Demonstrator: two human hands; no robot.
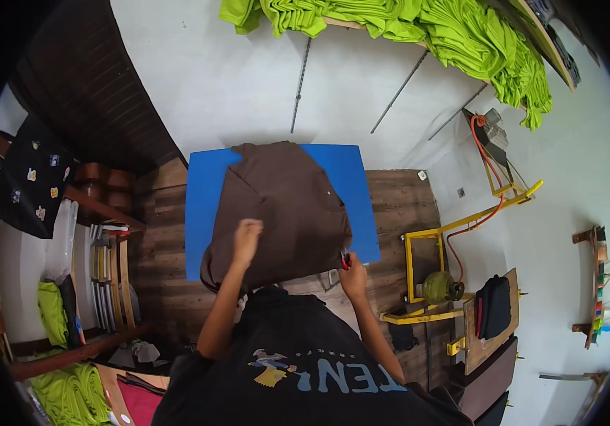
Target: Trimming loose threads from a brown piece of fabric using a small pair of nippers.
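Note:
A dark brown garment, apparently a shirt, lies spread over a blue tabletop, with its lower part reaching the near edge. Over the garment's left half is my left hand, slightly blurred, its fingers curled together. Whatever those fingers may hold is too small to make out. At the garment's near right corner, my right hand is closed around small red-handled scissors. Their metal blades point away from me, beside the cloth's edge.
Lime-green garments are piled on a high shelf against the white wall. On the right stand a yellow metal frame and a round greenish tank with a red hose. Screen-like frames and a hanging black cloth line the left.

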